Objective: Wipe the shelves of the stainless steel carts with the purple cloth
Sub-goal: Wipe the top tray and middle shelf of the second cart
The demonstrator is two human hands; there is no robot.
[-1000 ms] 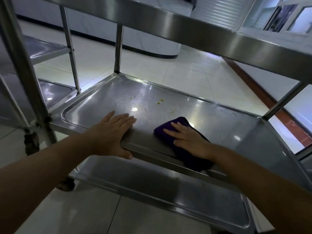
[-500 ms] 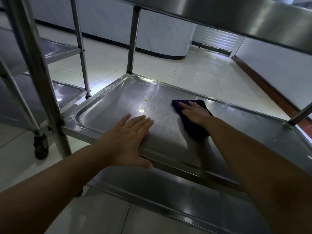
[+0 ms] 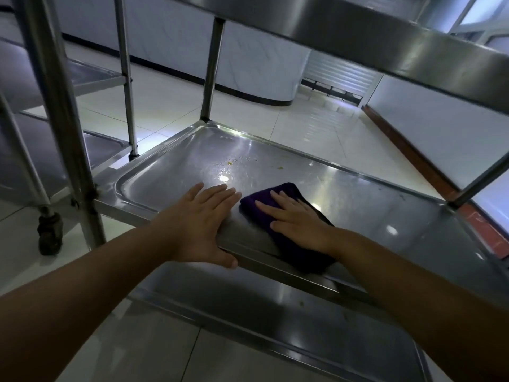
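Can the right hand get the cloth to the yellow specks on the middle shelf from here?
Probably yes: the right hand presses the cloth flat, and only bare shelf lies between it and the specks.

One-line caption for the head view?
Right hand presses purple cloth on cart's middle shelf; left hand braces its edge.

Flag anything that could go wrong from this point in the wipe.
The yellow crumbs lie beyond the purple cloth, so a short stroke could miss them. The cloth's near end hangs over the shelf edge and might slip off. The left hand leans on a cart with a wheel; it may roll.
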